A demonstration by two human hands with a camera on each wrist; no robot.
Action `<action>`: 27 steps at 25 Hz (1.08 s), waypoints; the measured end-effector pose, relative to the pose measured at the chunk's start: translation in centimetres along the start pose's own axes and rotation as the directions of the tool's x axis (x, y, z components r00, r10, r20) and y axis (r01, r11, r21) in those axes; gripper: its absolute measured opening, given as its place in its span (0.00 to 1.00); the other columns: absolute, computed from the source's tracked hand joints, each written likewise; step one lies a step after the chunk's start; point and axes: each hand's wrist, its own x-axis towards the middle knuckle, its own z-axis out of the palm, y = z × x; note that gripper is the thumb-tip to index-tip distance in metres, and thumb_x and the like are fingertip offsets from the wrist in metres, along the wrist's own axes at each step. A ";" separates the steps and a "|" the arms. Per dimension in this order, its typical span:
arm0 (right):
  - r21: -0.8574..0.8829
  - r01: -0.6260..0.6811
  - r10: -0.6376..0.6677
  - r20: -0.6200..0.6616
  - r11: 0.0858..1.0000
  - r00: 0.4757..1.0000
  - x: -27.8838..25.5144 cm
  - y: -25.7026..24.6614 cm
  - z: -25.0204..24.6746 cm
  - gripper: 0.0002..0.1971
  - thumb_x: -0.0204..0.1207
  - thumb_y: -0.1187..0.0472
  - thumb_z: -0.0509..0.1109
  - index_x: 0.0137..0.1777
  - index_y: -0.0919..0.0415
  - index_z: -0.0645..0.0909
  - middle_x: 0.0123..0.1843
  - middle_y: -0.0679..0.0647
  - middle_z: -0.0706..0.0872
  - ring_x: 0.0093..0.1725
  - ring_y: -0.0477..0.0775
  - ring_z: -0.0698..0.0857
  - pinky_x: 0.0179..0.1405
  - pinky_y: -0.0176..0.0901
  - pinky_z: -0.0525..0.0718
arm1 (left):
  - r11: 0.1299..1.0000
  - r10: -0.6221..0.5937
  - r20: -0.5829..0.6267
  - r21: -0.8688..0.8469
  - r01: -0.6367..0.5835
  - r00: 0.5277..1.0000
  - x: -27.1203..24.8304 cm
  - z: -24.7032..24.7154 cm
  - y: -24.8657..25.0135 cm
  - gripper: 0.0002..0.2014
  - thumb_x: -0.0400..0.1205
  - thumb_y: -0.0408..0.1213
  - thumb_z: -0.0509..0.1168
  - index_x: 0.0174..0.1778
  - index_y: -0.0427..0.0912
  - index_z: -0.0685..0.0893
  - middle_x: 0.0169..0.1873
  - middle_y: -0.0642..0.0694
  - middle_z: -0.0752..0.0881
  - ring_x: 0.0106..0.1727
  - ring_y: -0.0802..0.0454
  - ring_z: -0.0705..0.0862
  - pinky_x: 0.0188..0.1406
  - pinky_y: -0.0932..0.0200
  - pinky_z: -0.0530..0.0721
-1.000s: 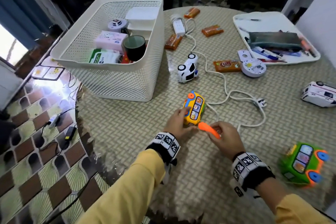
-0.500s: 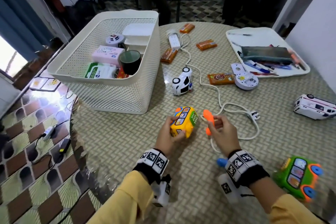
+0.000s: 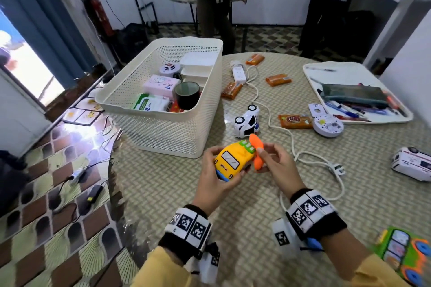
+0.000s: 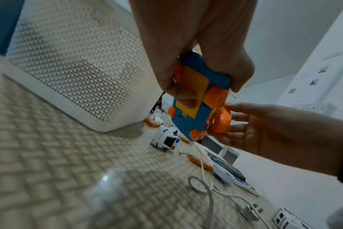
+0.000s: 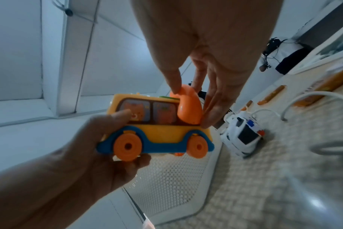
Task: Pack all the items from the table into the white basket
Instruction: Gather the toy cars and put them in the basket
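My left hand [image 3: 215, 171] grips a yellow toy bus [image 3: 233, 161] with a blue base and orange wheels, lifted above the table just in front of the white basket [image 3: 163, 123]. My right hand [image 3: 270, 161] pinches an orange handset piece [image 3: 256, 150] between thumb and fingers, pressed against the bus's rear side. From the left wrist, the bus underside [image 4: 194, 99] and the orange handset piece [image 4: 221, 119] show. In the right wrist view the bus [image 5: 159, 124] lies side-on, the orange handset piece [image 5: 188, 106] against its windows. The basket holds a dark cup, tissue packs and white boxes.
On the woven table lie a white toy car [image 3: 247, 120], a white cord with plug [image 3: 335, 166], a power strip, orange snack packets [image 3: 295, 121], a round white device [image 3: 327, 126], a white toy van [image 3: 412, 166], a green toy bus [image 3: 403, 251] and a tray of pens [image 3: 356, 95]. People stand behind.
Both hands have lifted the yellow bus and the orange piece off the table and brought them together; the bus has been turned front-toward-me, and the head view has tilted up.
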 end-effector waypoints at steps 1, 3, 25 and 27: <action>-0.029 0.041 -0.042 -0.029 0.999 0.999 0.0 -0.7 0.0 0.02 0.81 0.57 0.67 0.50 0.53 0.80 0.44 0.64 0.83 0.35 0.51 0.83 0.30 0.42 0.83 | 0.999 0.040 -0.008 0.009 -0.040 0.999 0.1 -0.3 0.7 0.32 0.69 0.38 0.79 0.63 0.45 0.69 0.58 0.49 0.77 0.55 0.54 0.84 0.50 0.63 0.84; -0.043 0.135 -0.137 -0.043 0.990 0.990 0.0 -2.3 0.2 0.08 0.81 0.55 0.67 0.51 0.58 0.84 0.35 0.57 0.81 0.32 0.49 0.79 0.30 0.42 0.78 | 0.985 0.121 -0.004 0.126 -0.120 0.993 0.5 -0.7 1.7 0.30 0.70 0.35 0.79 0.64 0.47 0.71 0.56 0.55 0.79 0.51 0.60 0.83 0.45 0.71 0.80; -0.163 0.327 -0.327 0.026 0.931 0.945 -1.1 -7.7 0.2 0.14 0.72 0.59 0.76 0.55 0.65 0.87 0.33 0.55 0.84 0.33 0.47 0.83 0.34 0.53 0.88 | 0.852 0.351 -0.021 0.423 -0.309 0.936 1.6 -1.6 5.2 0.28 0.66 0.47 0.81 0.60 0.49 0.80 0.49 0.55 0.78 0.46 0.63 0.78 0.38 0.75 0.75; -0.247 0.357 -0.355 0.055 0.901 0.933 -1.1 -7.0 0.5 0.12 0.73 0.61 0.75 0.55 0.65 0.88 0.32 0.47 0.80 0.33 0.38 0.80 0.35 0.38 0.82 | 0.877 0.322 -0.027 0.386 -0.288 0.946 1.1 -1.5 3.8 0.28 0.67 0.48 0.80 0.61 0.50 0.79 0.51 0.57 0.79 0.48 0.63 0.79 0.40 0.75 0.76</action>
